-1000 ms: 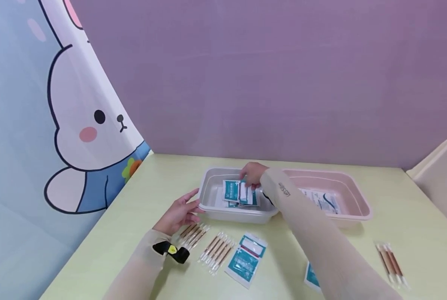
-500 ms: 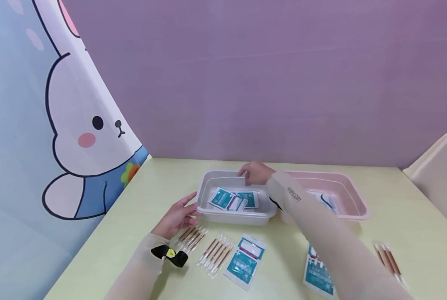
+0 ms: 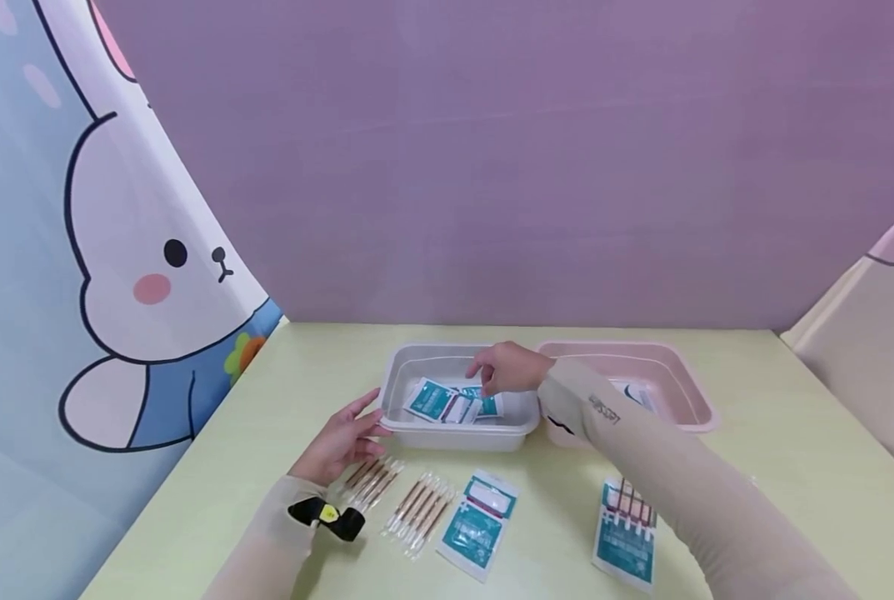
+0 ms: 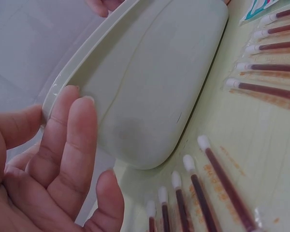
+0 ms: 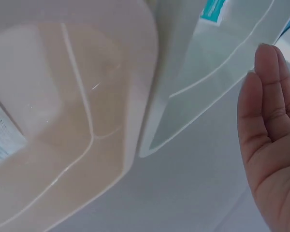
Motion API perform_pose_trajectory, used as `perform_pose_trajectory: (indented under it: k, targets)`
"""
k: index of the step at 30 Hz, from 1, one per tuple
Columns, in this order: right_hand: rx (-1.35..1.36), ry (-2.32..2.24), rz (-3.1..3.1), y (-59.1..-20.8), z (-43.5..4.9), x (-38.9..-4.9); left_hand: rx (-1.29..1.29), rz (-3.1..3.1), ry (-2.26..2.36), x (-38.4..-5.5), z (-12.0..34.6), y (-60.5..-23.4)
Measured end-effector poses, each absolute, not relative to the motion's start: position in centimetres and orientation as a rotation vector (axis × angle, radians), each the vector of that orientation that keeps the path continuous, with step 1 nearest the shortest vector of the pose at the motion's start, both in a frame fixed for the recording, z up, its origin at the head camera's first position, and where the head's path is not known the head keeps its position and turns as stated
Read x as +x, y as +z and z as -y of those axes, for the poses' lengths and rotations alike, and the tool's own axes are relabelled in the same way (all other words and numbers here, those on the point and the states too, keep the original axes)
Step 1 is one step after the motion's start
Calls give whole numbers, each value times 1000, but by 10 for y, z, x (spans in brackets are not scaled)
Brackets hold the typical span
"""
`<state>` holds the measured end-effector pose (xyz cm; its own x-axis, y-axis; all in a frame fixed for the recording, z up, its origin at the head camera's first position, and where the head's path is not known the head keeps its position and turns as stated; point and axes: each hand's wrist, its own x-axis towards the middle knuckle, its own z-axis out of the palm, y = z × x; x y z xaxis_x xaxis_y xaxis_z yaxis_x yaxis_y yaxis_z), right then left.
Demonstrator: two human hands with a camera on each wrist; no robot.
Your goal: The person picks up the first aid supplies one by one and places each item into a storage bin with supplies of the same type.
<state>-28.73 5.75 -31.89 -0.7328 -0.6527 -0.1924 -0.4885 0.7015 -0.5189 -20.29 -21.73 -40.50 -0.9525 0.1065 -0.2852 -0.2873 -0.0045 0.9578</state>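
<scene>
My left hand holds the near left corner of a white plastic basin. In the left wrist view its thumb is at the rim and other fingers lie along the outer wall. Inside the basin lie several teal-and-white packets, overlapping. My right hand hovers above the basin's right part with fingers bent loosely and nothing held. The right wrist view shows this hand with its fingers extended beside the basin's edge.
A pink basin stands right beside the white one, with a white packet inside. In front lie two sachets of brown-stemmed cotton swabs, a teal packet, and another teal packet with swabs over its upper part.
My right hand has let go of a teal packet, which now lies tilted in the white basin; the hand rose, then lowered slightly. The left hand keeps its place at the corner.
</scene>
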Motion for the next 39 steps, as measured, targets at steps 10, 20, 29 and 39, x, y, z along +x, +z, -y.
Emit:
perform_pose_trajectory:
  k: [10,20,29,39]
  targets:
    - [-1112,-594,-2514,-319,-55,-265,-189,-1984,2048,-204,218,-407]
    - [-1213,-581,-2451,-327,-68,-236,-192,-1932,2092,-204,213,-408]
    - [-1313,-529,-2377,-335,-62,-213,-193,-1944,2090,-202,210,-405]
    - [-1474,-321,-2352,-357,-60,-207,-180,-1929,2091,-203,210,-407]
